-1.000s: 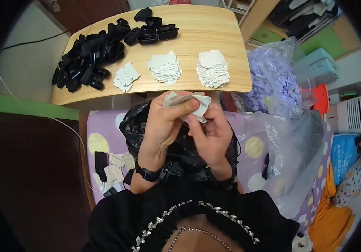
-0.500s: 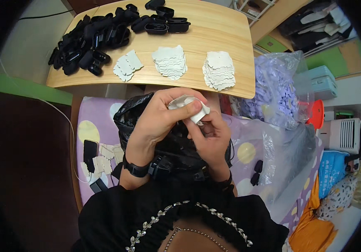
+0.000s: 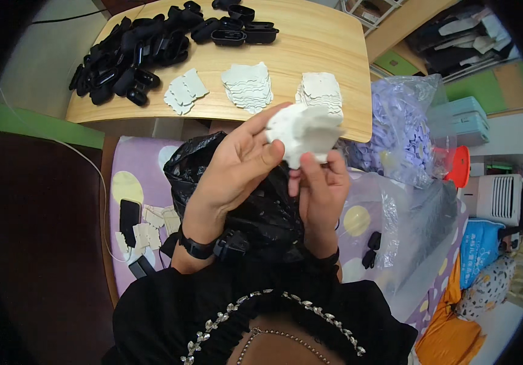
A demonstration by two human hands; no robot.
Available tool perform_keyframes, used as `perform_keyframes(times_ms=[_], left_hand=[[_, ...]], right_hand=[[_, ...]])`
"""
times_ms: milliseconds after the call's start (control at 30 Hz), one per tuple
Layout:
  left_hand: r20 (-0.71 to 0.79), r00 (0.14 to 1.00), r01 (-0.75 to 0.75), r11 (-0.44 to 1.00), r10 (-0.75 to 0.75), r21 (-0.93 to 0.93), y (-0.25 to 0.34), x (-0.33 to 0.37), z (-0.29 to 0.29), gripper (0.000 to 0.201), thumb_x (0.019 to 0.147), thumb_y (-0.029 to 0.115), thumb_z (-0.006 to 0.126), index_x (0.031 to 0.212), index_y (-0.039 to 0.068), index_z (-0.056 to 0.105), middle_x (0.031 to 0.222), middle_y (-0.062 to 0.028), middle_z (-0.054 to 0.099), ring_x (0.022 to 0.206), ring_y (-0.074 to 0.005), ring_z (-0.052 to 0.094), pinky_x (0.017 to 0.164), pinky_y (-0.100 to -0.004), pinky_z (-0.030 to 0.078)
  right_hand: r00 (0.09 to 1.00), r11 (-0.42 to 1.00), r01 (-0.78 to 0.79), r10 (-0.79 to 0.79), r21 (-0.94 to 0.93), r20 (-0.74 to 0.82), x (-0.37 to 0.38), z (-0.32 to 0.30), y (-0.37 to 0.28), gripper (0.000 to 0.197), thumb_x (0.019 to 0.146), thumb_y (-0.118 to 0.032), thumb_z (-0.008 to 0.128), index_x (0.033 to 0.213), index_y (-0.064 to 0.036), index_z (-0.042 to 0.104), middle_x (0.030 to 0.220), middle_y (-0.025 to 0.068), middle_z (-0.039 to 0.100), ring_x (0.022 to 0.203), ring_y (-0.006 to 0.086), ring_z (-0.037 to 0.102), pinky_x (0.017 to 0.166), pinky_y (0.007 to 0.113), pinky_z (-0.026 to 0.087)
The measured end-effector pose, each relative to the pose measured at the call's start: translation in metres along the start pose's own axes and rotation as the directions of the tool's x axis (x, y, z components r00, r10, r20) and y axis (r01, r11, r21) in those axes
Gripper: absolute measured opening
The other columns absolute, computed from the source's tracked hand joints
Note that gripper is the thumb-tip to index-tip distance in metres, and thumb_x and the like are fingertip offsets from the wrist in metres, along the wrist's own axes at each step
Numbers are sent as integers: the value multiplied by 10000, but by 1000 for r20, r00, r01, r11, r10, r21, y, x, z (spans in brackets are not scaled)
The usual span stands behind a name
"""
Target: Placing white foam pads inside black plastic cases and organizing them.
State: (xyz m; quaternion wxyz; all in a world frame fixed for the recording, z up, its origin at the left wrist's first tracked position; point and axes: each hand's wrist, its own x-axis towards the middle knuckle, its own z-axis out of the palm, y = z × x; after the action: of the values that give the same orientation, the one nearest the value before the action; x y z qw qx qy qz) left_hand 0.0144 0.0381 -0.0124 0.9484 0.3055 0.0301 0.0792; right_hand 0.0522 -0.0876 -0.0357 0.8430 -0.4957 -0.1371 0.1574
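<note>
Where the right hand (image 3: 323, 193) pinches, thin white sheeting (image 3: 298, 135) curls.

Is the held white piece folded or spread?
Mostly spread: the white piece shows a broad face, though its blurred right side looks creased.

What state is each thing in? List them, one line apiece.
White piece, bent, partly blurred
Left hand, gripping the piece
Right hand, pinching its lower edge
Left stack, fanned out
Middle stack, overlapping layers
Right stack, overlapping, partly hidden
Black cases, heaped
Phone, screen dark
Black bag, crumpled
Purple pieces, bagged
</note>
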Motion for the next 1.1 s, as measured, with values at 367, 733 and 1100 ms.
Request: perform_keyframes(times_ms=[367,733,1100], left_hand=[[-176,955,-179,940,237,292,-13,0,-6,232,810,6,625,1014,-89,572,886,-132,645,803,-129,614,748,-225,488],[-224,967,-103,989,125,105,3,6,0,261,769,-5,667,1006,-72,581,871,-117,645,744,-113,610,703,-220,488],[-257,933,-90,857,250,507,-3,2,-24,233,811,59,644,994,-75,590,865,-80,646,755,-89,594,682,-184,462]], right_hand=[[992,995,104,-104,-5,-67,-4,7,4,80,853,-36,571,898,10,523,751,92,590,543,101,537,387,207,402],[998,998,-44,42,47,46,6,4,-8,43,850,-22,559,856,-2,522,715,85,582,524,95,524,386,211,398],[983,981,-185,185,49,10,4,1,1,56,841,-32,573,862,7,538,656,55,548,498,81,497,388,200,380]])
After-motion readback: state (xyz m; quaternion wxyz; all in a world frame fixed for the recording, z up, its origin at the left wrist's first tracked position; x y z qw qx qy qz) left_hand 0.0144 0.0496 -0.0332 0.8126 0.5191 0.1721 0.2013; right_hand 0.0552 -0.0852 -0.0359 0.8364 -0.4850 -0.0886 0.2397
